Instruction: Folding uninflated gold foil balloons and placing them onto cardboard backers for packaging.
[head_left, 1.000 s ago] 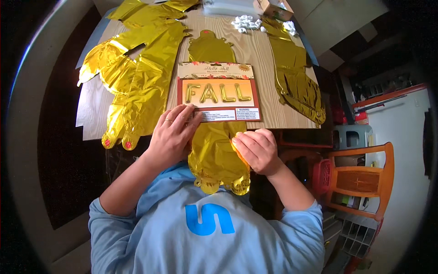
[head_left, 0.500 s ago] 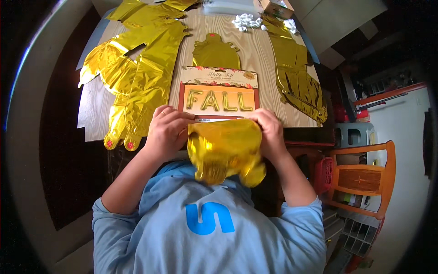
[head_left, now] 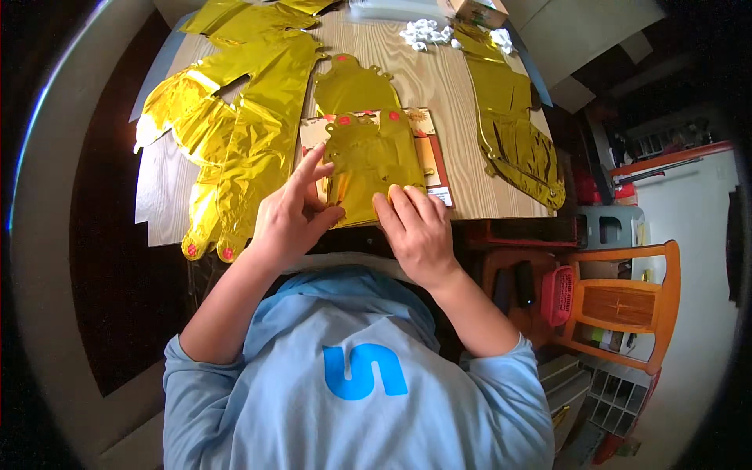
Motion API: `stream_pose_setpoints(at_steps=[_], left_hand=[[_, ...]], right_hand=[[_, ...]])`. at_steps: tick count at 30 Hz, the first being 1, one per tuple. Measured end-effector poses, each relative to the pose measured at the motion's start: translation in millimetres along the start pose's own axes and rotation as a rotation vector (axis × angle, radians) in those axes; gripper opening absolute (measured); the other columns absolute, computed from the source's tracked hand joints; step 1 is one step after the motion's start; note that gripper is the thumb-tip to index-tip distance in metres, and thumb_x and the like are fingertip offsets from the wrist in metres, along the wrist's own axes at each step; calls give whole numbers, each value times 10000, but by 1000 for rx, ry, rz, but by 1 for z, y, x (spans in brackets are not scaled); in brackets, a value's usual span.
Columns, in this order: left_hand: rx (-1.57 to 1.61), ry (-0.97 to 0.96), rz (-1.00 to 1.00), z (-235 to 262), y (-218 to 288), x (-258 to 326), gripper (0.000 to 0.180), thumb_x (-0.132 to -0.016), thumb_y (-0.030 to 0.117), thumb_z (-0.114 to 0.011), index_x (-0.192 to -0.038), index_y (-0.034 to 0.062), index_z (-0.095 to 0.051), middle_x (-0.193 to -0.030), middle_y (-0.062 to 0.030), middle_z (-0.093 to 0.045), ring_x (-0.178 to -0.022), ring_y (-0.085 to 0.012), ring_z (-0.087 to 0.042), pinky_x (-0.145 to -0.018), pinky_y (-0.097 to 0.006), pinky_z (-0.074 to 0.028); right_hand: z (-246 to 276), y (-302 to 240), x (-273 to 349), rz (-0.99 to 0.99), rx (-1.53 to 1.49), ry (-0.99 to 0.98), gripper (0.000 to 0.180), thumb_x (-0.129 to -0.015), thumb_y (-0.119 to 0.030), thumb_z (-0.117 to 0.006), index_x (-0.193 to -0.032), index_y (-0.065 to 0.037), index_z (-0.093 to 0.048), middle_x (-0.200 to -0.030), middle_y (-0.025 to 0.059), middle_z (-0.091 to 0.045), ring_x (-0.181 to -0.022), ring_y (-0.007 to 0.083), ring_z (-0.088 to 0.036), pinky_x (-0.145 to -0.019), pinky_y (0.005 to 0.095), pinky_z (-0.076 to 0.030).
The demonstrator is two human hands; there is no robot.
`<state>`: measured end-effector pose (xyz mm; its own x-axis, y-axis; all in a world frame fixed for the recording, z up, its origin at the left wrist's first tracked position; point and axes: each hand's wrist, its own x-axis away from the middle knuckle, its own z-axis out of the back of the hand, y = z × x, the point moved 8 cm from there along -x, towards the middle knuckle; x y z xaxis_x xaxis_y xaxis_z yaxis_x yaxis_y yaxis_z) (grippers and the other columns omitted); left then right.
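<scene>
A folded gold foil balloon point(head_left: 372, 160) with red spots at its far end lies over a printed cardboard package insert point(head_left: 435, 164) at the table's near edge. My left hand point(head_left: 290, 215) is at the foil's near left corner, its thumb against the fold and its fingers raised and apart. The fingers of my right hand point(head_left: 419, 235) press together on the foil's near edge, bent over it. Just beyond, another folded gold foil balloon point(head_left: 356, 86) sticks out from behind the card.
Large flat gold foil balloons point(head_left: 251, 133) cover the table's left side; another long foil piece point(head_left: 501, 102) lies at right. White crumpled bits point(head_left: 423, 33), a clear plastic sheet point(head_left: 395, 9) and a cardboard box point(head_left: 479, 12) are at the back. A wooden chair point(head_left: 619, 305) stands at right.
The foil balloon, hanging off the table edge before, now lies folded on top of the card. My hands have moved inward, and the left fingers have lifted apart. The card has shifted slightly.
</scene>
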<state>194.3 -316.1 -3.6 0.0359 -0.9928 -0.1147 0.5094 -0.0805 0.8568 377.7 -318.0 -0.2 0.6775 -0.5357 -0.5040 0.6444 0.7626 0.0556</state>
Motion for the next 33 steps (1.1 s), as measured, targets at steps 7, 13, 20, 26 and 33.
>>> stream_pose_setpoints(at_steps=[7,13,20,26,33], left_hand=[[-565,139,-696,-12,40,37,532,-722,101,-780,-1240,96,-662,-1350,-96,-597,-1210,-309,-566,-1040,-520,-423],[-471,-73,-722,-22,23,36,360,-784,47,-717,-1143,21,-700,-1293,-137,-626,-1172,-324,-616,-997,-431,-514],[-545,70,-691,-13,21,55,395,-796,-3,-676,-1191,-17,-671,-1249,-174,-661,-1222,-341,-627,-1008,-436,-524],[-427,2,-766,-7,38,62,325,-811,1,-677,-1136,-7,-689,-1202,-170,-685,-1135,-334,-676,-943,-447,-558],[-287,522,-798,46,101,29,525,-740,103,-822,-1235,36,-662,-1423,-222,-542,-1305,-400,-544,-1074,-508,-456]], right_hand=[[10,1,-11,47,-54,-107,298,-887,-121,-570,-1138,13,-660,-1068,167,-642,-947,290,-597,-955,424,-478],[16,-4,-17,2,-85,-66,461,-793,-207,-740,-1175,31,-635,-1100,166,-631,-1041,315,-585,-1049,470,-424],[8,-9,-7,12,-66,-54,467,-829,-197,-708,-1223,23,-585,-1148,173,-593,-1083,332,-562,-1054,477,-426],[11,-9,-3,30,0,-53,296,-901,-147,-581,-1159,-3,-599,-1082,149,-613,-1032,312,-581,-928,454,-471],[61,76,-9,-791,-727,469,555,-1010,-234,-661,-511,-35,-526,-429,3,-483,-378,112,-416,-397,331,-289]])
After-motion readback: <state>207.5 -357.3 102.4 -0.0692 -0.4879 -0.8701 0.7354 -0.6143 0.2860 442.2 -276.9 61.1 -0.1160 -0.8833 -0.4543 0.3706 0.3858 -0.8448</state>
